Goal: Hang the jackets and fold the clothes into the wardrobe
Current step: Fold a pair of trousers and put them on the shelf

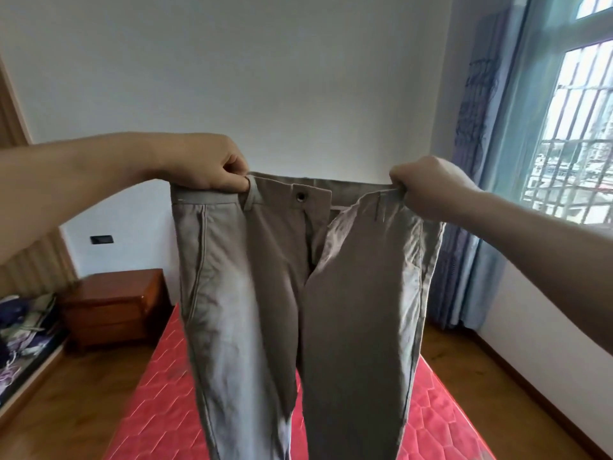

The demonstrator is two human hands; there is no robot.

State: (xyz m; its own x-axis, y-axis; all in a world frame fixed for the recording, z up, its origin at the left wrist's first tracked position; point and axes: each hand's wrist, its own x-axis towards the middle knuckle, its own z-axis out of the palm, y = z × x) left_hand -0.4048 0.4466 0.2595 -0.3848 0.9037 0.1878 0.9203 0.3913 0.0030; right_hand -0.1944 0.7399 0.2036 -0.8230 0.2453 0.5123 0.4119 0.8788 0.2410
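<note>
A pair of grey-beige trousers (292,293) hangs full length in front of me, held up by the waistband above the red mattress (159,403). My left hand (212,167) pinches the left end of the waistband, fingers curled over the fabric. At the right end, my right hand (428,185) grips the waistband the same way. The fly is undone, with the button showing at the centre. Both legs drop past the bottom edge of the view. No wardrobe or jacket is in sight.
A reddish wooden nightstand (112,307) stands left of the mattress. A heap of patterned clothes or bedding (23,330) lies at the far left. Blue curtains (481,180) and a barred window (577,137) fill the right side. Wooden floor surrounds the mattress.
</note>
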